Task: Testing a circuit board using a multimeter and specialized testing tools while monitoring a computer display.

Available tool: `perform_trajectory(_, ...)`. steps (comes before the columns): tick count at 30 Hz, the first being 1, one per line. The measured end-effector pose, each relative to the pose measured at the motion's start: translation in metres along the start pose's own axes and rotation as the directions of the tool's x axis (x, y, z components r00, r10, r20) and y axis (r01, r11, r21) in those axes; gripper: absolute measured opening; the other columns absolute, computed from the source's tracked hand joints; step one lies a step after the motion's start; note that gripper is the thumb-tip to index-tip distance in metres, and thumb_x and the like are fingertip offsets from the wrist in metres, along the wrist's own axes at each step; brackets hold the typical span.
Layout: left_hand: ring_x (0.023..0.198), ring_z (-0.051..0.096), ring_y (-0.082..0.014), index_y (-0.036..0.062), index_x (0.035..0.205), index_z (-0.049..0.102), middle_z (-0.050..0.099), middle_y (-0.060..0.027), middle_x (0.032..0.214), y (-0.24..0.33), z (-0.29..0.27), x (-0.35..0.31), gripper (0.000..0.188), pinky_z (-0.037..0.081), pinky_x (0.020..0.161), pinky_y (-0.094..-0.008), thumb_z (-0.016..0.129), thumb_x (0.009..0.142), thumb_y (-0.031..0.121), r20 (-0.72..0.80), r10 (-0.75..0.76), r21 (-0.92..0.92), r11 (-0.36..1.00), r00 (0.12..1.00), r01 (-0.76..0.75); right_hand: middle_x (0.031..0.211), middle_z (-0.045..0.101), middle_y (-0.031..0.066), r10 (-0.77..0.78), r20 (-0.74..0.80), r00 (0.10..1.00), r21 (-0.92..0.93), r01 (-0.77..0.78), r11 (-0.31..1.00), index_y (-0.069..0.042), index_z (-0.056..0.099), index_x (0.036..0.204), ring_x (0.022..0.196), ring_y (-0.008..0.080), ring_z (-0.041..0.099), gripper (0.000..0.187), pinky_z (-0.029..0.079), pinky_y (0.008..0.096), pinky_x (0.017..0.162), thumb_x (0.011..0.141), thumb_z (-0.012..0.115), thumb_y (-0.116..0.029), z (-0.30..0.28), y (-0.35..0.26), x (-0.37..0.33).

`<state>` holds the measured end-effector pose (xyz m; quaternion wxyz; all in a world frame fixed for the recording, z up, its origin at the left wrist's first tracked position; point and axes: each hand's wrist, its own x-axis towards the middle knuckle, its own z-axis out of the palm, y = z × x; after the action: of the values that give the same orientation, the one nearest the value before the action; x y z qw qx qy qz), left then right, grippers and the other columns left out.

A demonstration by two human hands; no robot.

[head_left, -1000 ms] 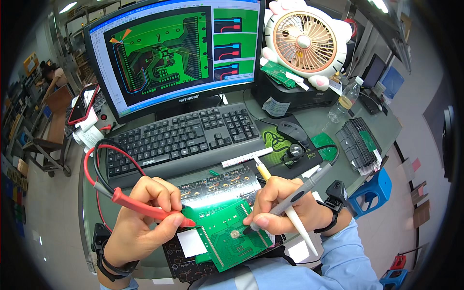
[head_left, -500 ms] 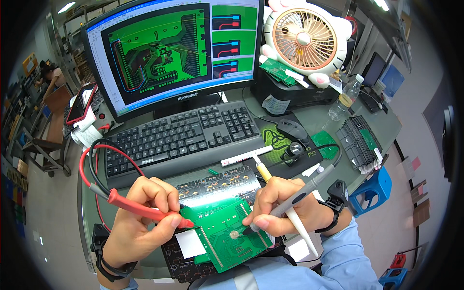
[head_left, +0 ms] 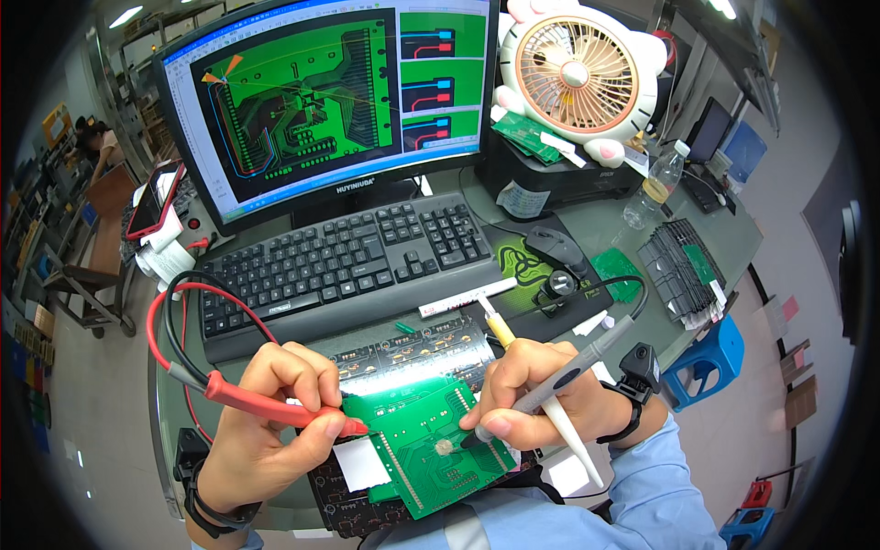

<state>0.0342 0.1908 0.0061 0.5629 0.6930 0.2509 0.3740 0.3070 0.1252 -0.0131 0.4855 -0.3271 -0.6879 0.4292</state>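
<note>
My left hand (head_left: 282,412) is closed around a red test probe (head_left: 266,403), whose tip touches the left edge of a green circuit board (head_left: 422,477) near its column of pads. In my right hand (head_left: 541,394) is a grey test probe (head_left: 573,362), its dark tip down on the board near a pale round patch. The same hand also keeps a white-and-yellow pen-like tool (head_left: 573,445) between its fingers, pointing away from the board. Beneath the green board lie dark circuit panels (head_left: 353,513) and a white paper piece (head_left: 361,465).
Beyond the board are a keyboard (head_left: 348,261), a white marker (head_left: 466,297) and a monitor (head_left: 321,110) showing a board layout. To the right stand a mouse (head_left: 555,247), a bottle (head_left: 655,188), stacked dark boards (head_left: 683,270) and a fan (head_left: 576,73). Red and black cables loop at left.
Orange arrow-like marks have appeared at the upper left of the layout on the monitor. Both hands and probes stay nearly where they were.
</note>
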Motion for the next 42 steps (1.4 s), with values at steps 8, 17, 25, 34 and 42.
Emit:
perform_trajectory(8,0.084,0.052,-0.0113,0.0069,0.094,0.044,0.054,-0.0089,0.098,0.001,0.001,0.000,0.024,0.048,0.074,-0.0269,0.066,0.085,0.001,0.003,-0.006,0.002,1.000,1.000,0.006,0.070,0.061,0.0082,0.063,0.126,0.990,-0.065,-0.055,0.996,-0.002,0.046,0.088,0.070,0.0175,0.066,0.019,0.062,0.0387,0.075,0.092,0.064,-0.005,-0.009,-0.011,0.003)
perform_trajectory(17,0.084,0.052,-0.0113,0.0068,0.094,0.044,0.054,-0.0088,0.097,0.001,0.002,0.000,0.023,0.048,0.075,-0.0275,0.066,0.085,0.001,0.003,-0.008,0.011,1.000,1.000,0.008,0.070,0.060,0.0076,0.070,0.125,0.990,-0.100,-0.057,0.993,-0.003,0.045,0.087,0.068,0.0162,0.064,0.019,0.062,0.0383,0.075,0.091,0.064,-0.004,-0.009,-0.012,0.002)
perform_trajectory(25,0.086,0.052,-0.0108,0.0066,0.094,0.044,0.053,-0.0088,0.097,-0.001,0.000,0.004,0.023,0.049,0.077,-0.0271,0.064,0.085,-0.001,0.010,0.015,0.010,1.000,1.000,-0.016,0.073,0.055,0.0014,0.096,0.008,0.995,0.042,-0.096,0.994,-0.004,0.051,0.087,0.062,0.0075,0.051,0.020,0.040,0.0250,0.054,0.090,0.067,-0.016,-0.004,-0.005,0.003)
perform_trajectory(34,0.081,0.063,-0.0105,-0.0076,0.132,0.039,0.051,-0.0187,0.132,0.047,0.010,0.015,0.049,0.052,0.071,-0.0269,0.062,0.090,0.001,0.385,-0.148,-0.011,0.986,0.911,0.165,0.069,0.056,0.0026,0.011,0.133,0.991,-0.156,0.010,0.988,-0.004,0.054,0.087,0.060,0.0105,0.054,0.030,0.041,0.0286,0.053,0.089,0.074,-0.026,0.003,-0.037,0.058)
perform_trajectory(42,0.074,0.063,-0.0192,0.0005,0.103,0.051,0.060,-0.0117,0.090,0.033,0.004,-0.013,0.021,0.061,0.072,-0.0392,0.064,0.088,0.008,0.178,-0.235,-0.361,0.888,0.955,0.286,0.098,0.064,0.0087,-0.030,0.376,0.926,-0.369,0.179,0.912,-0.003,0.054,0.108,0.085,0.0220,0.065,0.052,0.051,0.0336,0.070,0.082,0.077,-0.042,-0.020,-0.036,0.031)
